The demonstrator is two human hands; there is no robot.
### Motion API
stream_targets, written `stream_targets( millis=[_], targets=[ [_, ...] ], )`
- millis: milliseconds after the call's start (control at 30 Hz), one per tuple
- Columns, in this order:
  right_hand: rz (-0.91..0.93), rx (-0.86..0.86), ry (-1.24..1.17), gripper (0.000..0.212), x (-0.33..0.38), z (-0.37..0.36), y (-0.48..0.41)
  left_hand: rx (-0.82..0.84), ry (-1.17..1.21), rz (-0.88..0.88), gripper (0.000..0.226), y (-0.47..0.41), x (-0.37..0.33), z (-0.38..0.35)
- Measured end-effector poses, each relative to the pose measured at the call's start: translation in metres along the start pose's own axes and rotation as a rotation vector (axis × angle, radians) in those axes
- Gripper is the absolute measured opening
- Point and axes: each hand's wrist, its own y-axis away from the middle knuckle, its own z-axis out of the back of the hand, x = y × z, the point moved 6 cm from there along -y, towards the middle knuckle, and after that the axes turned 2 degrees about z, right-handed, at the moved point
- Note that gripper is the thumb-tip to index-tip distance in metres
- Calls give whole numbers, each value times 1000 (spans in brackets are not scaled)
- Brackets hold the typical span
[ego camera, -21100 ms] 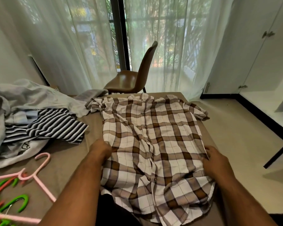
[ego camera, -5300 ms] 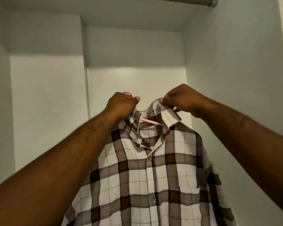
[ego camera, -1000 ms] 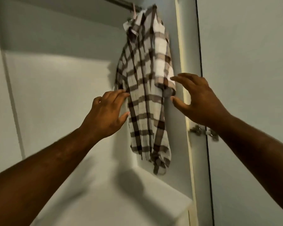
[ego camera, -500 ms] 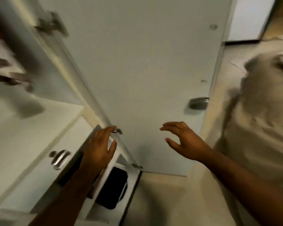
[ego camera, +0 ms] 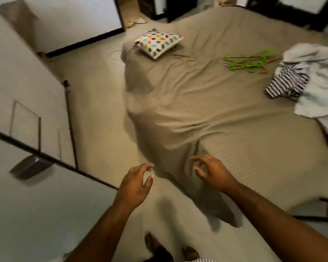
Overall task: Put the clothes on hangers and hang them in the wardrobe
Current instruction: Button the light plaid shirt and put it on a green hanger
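A pile of clothes lies at the bed's right edge: a black-and-white striped garment (ego camera: 286, 84) under pale grey and white ones (ego camera: 318, 87). Several plastic hangers (ego camera: 248, 61), mostly green with some orange-pink, lie on the sheet just left of the pile. My left hand (ego camera: 135, 183) and my right hand (ego camera: 212, 172) hang in front of me over the near corner of the bed, both empty with fingers loosely curled. The checked shirt and the wardrobe rail are out of view.
The bed (ego camera: 206, 114) with a tan sheet fills the middle and right. A spotted pillow (ego camera: 158, 43) lies at its far left corner. A white wardrobe door (ego camera: 27, 76) with a metal handle (ego camera: 29, 167) stands at left. My feet (ego camera: 170, 246) stand on the tan floor.
The checked shirt went onto the rail and my hands let go of it. I have turned from the wardrobe to the bed, and both hands have dropped, empty.
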Motion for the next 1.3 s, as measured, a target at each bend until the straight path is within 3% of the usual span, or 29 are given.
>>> stream_targets(
  millis=[400, 633, 700, 967, 1300],
  targets=[
    [-501, -379, 10, 30, -89, 105, 33, 302, -19, -487, 68, -202, -150, -64],
    [-700, -564, -58, 25, -114, 117, 36, 429, -37, -658, 42, -306, -208, -100],
    [-735, -570, -69, 26, -130, 122, 31, 430, -43, -701, 32, -327, -227, -107],
    [-783, -664, -118, 23, -188, 182, -35, 425, -163, -808, 32, -409, -260, -102],
    [-814, -765, -110, 24, -192, 238, -115, 430, -150, -864, 29, -512, -283, -88]
  ],
)
